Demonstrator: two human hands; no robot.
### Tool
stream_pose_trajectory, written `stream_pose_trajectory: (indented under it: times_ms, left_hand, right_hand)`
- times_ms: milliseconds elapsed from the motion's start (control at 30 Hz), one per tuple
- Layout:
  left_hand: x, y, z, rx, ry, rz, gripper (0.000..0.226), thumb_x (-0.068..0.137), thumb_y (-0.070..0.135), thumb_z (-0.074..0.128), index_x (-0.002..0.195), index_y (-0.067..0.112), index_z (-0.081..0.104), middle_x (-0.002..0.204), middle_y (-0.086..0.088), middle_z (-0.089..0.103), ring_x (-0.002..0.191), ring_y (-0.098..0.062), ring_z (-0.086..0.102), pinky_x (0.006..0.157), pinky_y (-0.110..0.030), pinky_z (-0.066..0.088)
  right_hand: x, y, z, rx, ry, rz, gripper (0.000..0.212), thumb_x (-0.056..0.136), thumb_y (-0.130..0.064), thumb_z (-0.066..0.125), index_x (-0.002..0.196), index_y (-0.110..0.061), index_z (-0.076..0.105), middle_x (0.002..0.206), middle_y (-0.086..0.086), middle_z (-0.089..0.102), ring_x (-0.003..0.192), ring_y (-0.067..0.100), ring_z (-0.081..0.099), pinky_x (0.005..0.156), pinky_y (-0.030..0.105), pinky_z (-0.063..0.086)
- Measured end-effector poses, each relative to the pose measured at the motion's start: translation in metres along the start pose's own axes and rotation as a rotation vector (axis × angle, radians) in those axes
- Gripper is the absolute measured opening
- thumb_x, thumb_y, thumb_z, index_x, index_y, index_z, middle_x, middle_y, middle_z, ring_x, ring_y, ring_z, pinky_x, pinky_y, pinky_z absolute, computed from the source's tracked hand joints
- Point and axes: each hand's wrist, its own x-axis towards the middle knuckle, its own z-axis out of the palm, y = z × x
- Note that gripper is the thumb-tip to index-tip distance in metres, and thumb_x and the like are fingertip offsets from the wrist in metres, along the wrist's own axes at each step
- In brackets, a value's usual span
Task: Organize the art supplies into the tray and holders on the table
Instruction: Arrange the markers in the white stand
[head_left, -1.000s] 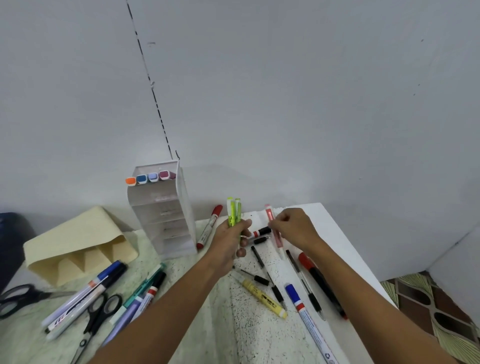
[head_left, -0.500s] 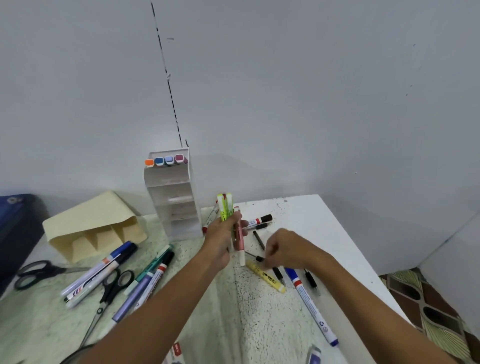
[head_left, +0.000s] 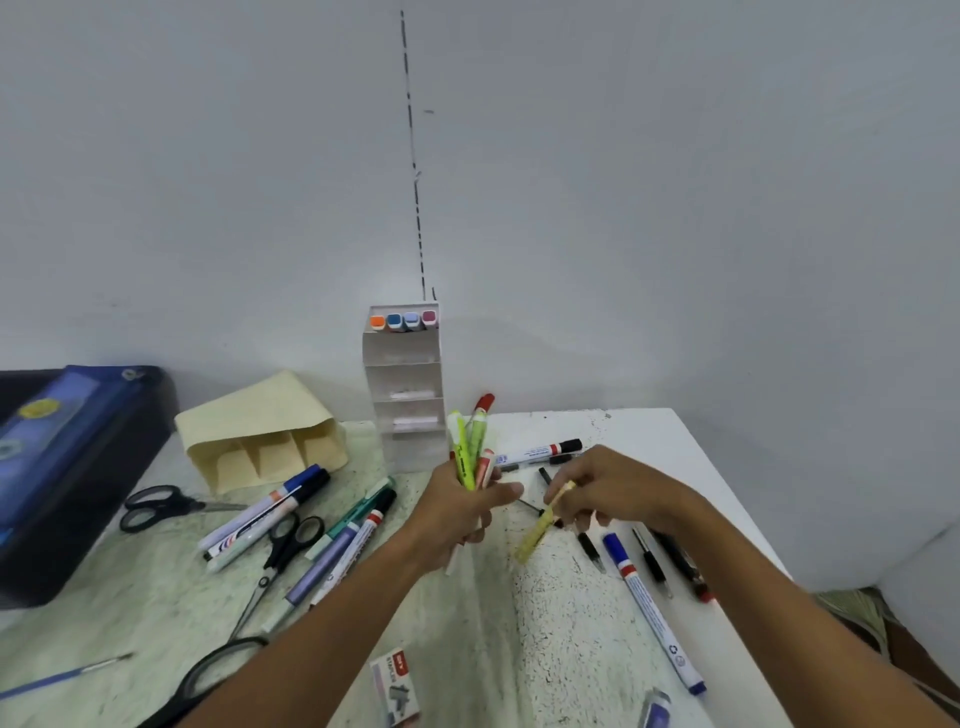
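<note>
Left hand (head_left: 457, 512) clamped round a bundle of highlighters (head_left: 470, 452), held upright near the white tiered holder (head_left: 405, 395). Right hand (head_left: 605, 491) pinching a yellow highlighter (head_left: 540, 527) by its far end, just above the table (head_left: 649, 436). Light, stiff, smooth-barrelled; probably best gripped mid-barrel to stop swinging.

Left hand (head_left: 457, 512) clenched upright; right hand (head_left: 605, 491) apparently pinching, both forearms extended.

Dark blue case (head_left: 72, 467) at table's left edge; patterned floor (head_left: 857, 613) lower right.
</note>
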Motion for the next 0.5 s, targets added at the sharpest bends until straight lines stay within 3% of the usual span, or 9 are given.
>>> stream_pose_trajectory:
  times_ms: [100,167,233,333,500]
  left_hand:
    - [-0.012,0.004,-0.011,0.063,-0.030,0.046,0.036,0.070,0.015,0.086,0.093,0.000,0.063,0.067,-0.005,0.061,0.048,-0.011,0.050,0.042,-0.021,0.039]
    - [-0.018,0.006,-0.018,0.082,-0.035,0.069,0.027,0.071,0.011,0.085,0.088,0.004,0.066,0.069,-0.004,0.066,0.050,-0.009,0.056,0.043,-0.020,0.041]
    - [-0.025,0.010,-0.025,0.054,-0.018,0.077,0.024,0.071,0.008,0.084,0.086,0.008,0.065,0.070,-0.007,0.068,0.048,-0.011,0.055,0.043,-0.020,0.040]
    - [-0.033,0.014,-0.038,-0.026,0.039,0.099,0.029,0.072,0.007,0.083,0.092,0.006,0.063,0.074,-0.014,0.068,0.047,-0.015,0.050,0.042,-0.022,0.038]
    - [-0.047,0.016,-0.069,-0.005,0.222,0.251,0.018,0.080,0.011,0.078,0.082,0.005,0.061,0.062,-0.006,0.056,0.051,-0.014,0.048,0.045,-0.023,0.040]
  right_hand:
    - [0.003,-0.012,0.000,0.270,0.047,-0.094,0.004,0.081,-0.009,0.072,0.083,-0.008,0.076,0.072,0.011,0.069,0.060,0.013,0.060,0.054,0.021,0.044]
    - [0.008,-0.022,0.006,0.396,0.061,-0.142,0.011,0.081,-0.014,0.075,0.081,-0.003,0.074,0.071,0.014,0.067,0.057,0.015,0.058,0.052,0.024,0.043]
    - [0.014,-0.033,0.013,0.448,0.074,-0.177,0.017,0.081,-0.015,0.075,0.082,0.001,0.072,0.069,0.012,0.066,0.055,0.015,0.056,0.050,0.023,0.042]
    - [0.022,-0.051,0.023,0.488,0.056,-0.225,0.009,0.082,-0.012,0.075,0.078,-0.004,0.073,0.072,0.014,0.067,0.056,0.015,0.059,0.050,0.021,0.045]
    - [0.038,-0.082,0.028,0.533,0.152,-0.307,0.005,0.086,-0.001,0.067,0.086,0.002,0.071,0.070,0.013,0.067,0.056,0.017,0.058,0.049,0.023,0.042]
